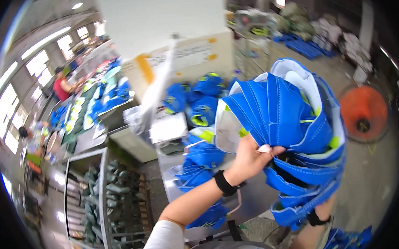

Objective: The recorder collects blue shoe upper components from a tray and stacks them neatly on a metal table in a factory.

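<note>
In front of me is a fanned stack of blue stitched shoe uppers [273, 108] with white lining and bright yellow-green parts. My left hand [251, 160], with a black band on its wrist, is closed on the stack's near left edge, the thumb in front. Something small and white shows at that thumb. From the lower right, my right hand [327, 205] reaches up behind the stack's lower end; its fingers are hidden. More blue uppers [203, 161] lie on the metal table [250, 206] beneath my left forearm.
Blue bundles [203, 98] are piled beyond the table, near a blurred white sheet [156, 88]. At lower left stands a metal rack [106, 193] with dark green pieces. An orange round object [364, 110] is at right. A person [62, 85] in red works at the far left.
</note>
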`<move>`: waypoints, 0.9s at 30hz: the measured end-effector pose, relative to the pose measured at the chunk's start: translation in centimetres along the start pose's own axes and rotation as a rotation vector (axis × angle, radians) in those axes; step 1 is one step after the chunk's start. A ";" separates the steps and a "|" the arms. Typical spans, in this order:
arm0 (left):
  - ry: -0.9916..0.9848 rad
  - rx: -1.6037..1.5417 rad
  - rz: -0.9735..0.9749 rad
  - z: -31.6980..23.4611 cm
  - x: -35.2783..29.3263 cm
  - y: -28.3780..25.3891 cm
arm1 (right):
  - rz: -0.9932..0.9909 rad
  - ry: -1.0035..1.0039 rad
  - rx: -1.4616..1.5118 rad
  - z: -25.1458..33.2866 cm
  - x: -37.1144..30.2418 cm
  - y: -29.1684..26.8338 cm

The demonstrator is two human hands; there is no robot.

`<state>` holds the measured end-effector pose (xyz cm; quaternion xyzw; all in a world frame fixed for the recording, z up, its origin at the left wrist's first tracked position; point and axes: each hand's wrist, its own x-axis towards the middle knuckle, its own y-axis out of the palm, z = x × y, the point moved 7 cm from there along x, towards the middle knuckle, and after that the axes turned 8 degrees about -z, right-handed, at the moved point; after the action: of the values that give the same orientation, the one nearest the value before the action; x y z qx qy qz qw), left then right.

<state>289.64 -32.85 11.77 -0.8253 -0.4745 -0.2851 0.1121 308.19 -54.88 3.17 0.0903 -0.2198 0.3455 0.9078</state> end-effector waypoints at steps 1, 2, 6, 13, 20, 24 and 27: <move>0.000 -0.069 -0.016 -1.8 -1.4 -2.0 | 0.057 -0.099 -0.092 3.7 -1.2 0.5; -0.010 -0.108 -0.049 -4.1 -2.8 -4.2 | 0.004 -0.182 -0.043 8.9 -2.5 3.1; -0.052 -0.268 -0.244 -11.8 -10.8 -15.8 | 0.177 -0.178 0.162 15.4 -12.1 15.6; -0.004 -0.277 -0.468 -16.6 -26.6 -41.3 | 0.550 -0.396 0.014 27.3 -20.9 32.2; 0.146 0.377 -0.770 -25.3 -35.2 -53.1 | 0.849 -0.571 0.042 31.5 -28.3 48.8; 0.348 0.903 -1.032 -31.2 -36.9 -56.9 | 0.914 -0.534 0.194 29.4 -30.4 55.3; 0.135 0.333 -1.089 -26.3 -36.8 -63.5 | 0.916 -0.458 0.263 26.0 -30.0 59.6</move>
<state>212.05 -38.02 6.48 -0.4132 -0.8614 -0.2753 0.1076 239.80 -36.32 13.09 0.1714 -0.3841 0.7028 0.5737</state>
